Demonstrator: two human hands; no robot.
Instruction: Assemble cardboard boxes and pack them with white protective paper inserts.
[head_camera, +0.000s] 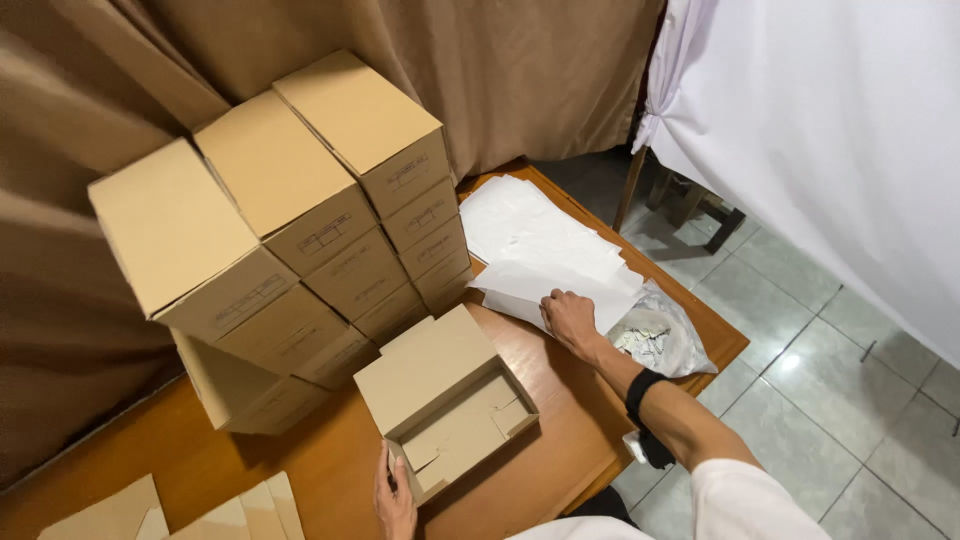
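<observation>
A: Right hand, centre-right of the frame?
B: Fingers bent, pinching the top white sheet of the paper stack at its near edge. Black band on the wrist behind it.

A: Left hand, bottom centre?
B: Gripping the near corner of the open cardboard box, thumb on the wall. Box resting on the wooden worktop, lid flap tilted back, inside only flat cardboard folds.

A: Just beside the right hand?
B: Clear plastic bag of small white pieces, at the worktop's right edge, touching the paper.

A: Further out?
B: Closed cardboard boxes stacked in three columns, upper left, against a brown curtain. Flat cardboard pieces at lower left. White cloth upper right, tiled floor below.
</observation>
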